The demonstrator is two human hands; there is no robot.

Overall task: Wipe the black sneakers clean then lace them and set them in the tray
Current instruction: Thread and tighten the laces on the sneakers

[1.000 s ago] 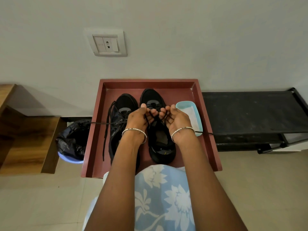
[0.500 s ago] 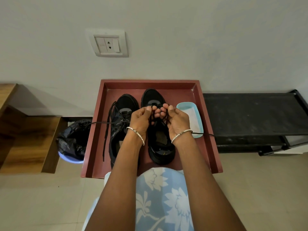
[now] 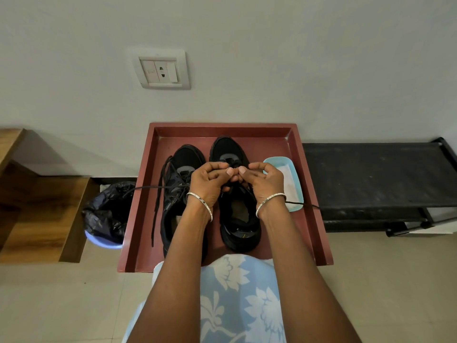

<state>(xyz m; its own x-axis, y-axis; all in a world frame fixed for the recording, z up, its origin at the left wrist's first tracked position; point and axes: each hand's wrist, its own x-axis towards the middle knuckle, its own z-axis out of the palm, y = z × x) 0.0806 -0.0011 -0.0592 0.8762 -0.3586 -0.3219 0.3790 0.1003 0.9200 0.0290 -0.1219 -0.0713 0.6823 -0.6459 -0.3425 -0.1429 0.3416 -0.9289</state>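
Lacing step, both black sneakers sitting in the tray [image 3: 135, 206]
Loose lace [image 3: 158, 187] trails left over the tray wall towards the bin [image 3: 106, 214]; left sneaker [image 3: 184, 159] lies with laces slack; left hand [image 3: 207, 180] and right hand [image 3: 265, 183] meet over the right sneaker [image 3: 238, 219], fingers curled in, pinching its lace. Risk: the long trailing ends may snag on the tray wall or drag through the blue dish [image 3: 291, 169], loosening an eyelet or soiling the lace. Eyelets and pinch points hide under the knuckles; left sneaker's heel sits under the forearm
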